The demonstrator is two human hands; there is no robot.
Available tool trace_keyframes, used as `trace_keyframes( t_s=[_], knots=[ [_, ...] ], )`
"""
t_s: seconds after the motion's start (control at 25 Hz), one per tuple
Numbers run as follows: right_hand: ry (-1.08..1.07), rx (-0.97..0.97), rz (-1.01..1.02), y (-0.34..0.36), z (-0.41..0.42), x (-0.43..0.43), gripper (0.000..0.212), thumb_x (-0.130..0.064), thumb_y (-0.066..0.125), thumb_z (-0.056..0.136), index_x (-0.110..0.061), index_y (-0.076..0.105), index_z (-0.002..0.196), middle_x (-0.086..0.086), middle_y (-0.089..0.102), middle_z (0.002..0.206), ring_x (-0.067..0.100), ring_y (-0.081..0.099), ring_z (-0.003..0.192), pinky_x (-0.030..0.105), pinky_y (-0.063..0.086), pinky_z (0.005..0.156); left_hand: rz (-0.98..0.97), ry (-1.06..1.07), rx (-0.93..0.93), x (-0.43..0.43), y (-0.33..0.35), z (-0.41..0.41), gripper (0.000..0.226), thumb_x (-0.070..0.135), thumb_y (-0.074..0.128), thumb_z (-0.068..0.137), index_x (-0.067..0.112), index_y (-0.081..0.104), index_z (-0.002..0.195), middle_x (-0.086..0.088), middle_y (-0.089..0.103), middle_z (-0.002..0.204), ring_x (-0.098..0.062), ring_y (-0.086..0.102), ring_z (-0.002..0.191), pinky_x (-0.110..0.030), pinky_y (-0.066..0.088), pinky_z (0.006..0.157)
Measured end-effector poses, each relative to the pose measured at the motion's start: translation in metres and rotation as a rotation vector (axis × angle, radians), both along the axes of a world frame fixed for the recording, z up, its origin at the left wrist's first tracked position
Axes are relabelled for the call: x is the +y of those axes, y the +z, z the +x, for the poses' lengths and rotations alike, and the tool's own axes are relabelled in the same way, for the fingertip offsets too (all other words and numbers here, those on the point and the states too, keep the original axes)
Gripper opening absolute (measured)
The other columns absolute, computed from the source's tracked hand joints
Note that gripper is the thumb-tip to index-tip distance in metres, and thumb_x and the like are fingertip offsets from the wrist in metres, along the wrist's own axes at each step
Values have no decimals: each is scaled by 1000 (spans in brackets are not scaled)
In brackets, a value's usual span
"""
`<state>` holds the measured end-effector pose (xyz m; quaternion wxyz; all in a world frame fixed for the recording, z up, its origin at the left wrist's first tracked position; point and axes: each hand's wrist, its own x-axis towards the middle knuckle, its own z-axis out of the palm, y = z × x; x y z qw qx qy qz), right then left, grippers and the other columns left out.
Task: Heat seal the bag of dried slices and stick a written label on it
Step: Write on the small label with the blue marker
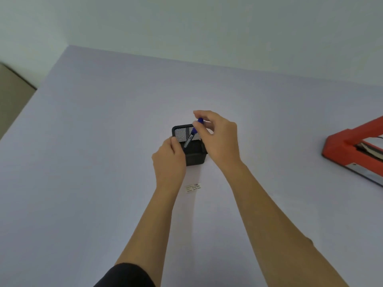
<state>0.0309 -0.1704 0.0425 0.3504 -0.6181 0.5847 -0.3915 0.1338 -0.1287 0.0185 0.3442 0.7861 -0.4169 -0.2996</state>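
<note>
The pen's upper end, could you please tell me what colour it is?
Blue; the pen's upper end shows best in the head view.

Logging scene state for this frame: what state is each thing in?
Holder: upright on the table, left hand holds its side.
Pen: tilted, lower end in the holder, top pinched by right hand.
Label: flat on the table, written on, loose.
Sealer: arm looks raised, mostly out of frame.
</note>
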Motion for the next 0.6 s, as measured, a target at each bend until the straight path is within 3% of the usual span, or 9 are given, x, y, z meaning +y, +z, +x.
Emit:
trace_keyframes(
  t_s=[0.04,0.08,0.12,0.16,0.24,0.36,0.48,0.6],
  knots=[
    [-42,-43,-22,6,-3,2,25,-13,62,87,-16,65,112,-1,69,108,6,65,93,21,52,87,-8,-1,34,0,1,0,35,22,31,98,16,55,72,-4,62,75,-25,54,73,-10,39,57],
    [-96,-77,-49,14,-9,4,24,-13,62,88,-15,65,111,-2,69,107,3,65,91,17,51,85,-37,-8,58,2,2,2,32,26,33,98,12,62,96,-8,67,99,-26,58,93,-9,43,71],
    [-152,-112,-78,22,-16,6,24,-13,62,88,-15,65,111,-4,68,106,2,65,90,12,50,84,-95,-29,72,5,7,5,33,29,37,98,13,58,118,-6,61,121,-22,55,112,-16,44,90],
    [-204,-152,-102,32,-25,8,23,-12,62,88,-14,65,110,-5,68,104,1,64,91,10,48,82,-175,-74,64,8,13,7,36,31,43,97,15,51,128,-1,55,131,-17,49,121,-25,42,100],
    [-271,-229,-133,51,-40,10,21,-11,62,87,-13,66,108,-5,67,101,2,65,92,9,48,82,-302,-247,-10,12,23,10,39,30,54,92,20,50,129,8,51,126,-5,47,117,-18,40,98],
    [-288,-270,-142,64,-54,12,21,-10,63,87,-13,65,108,-2,68,100,2,65,93,15,50,84,-293,-435,-18,14,32,2,39,24,63,87,20,56,124,11,56,109,6,54,91,1,38,80],
    [-310,-282,-146,65,-57,19,22,-12,63,87,-14,65,108,-4,69,99,0,66,90,14,50,80,-342,-415,0,16,32,-11,26,17,64,86,14,66,112,10,62,87,13,56,75,2,40,68],
    [-416,-333,-145,59,-59,29,30,-24,61,89,-27,51,116,-9,67,101,0,65,78,11,48,69,-381,-372,89,22,26,-30,19,16,65,85,14,70,103,19,61,77,3,56,71,-5,42,66]
  ],
)
